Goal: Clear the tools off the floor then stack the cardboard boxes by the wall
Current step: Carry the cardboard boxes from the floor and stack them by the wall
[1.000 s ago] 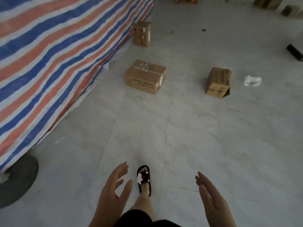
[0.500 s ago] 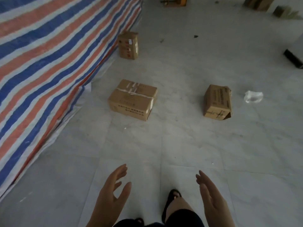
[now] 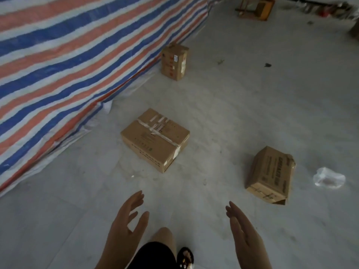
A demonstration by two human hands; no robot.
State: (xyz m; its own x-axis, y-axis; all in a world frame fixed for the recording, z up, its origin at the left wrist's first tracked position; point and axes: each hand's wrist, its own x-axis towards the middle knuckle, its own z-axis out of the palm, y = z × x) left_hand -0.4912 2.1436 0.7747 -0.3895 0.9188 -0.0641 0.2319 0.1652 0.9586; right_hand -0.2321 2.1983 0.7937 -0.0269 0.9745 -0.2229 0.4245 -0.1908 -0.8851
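— What fills most of the view?

— A pale tiled floor, and along its left side a tarp striped blue, red and white, hanging down to the tiles.

— And the cardboard boxes?

— Three, all on the floor, well apart from one another. The taped box lies flat in the middle, near the tarp's hem. The tipped box sits to the right, leaning on an edge with a flap loose. The upright box stands farther back, just beside the tarp.

— Anything smaller?

— A crumpled clear plastic bag near the tipped box, and a wooden frame at the far end.

— The hands?

— Left hand and right hand are raised in front, palms facing each other, fingers apart and relaxed, holding nothing. A sandalled foot shows between them.
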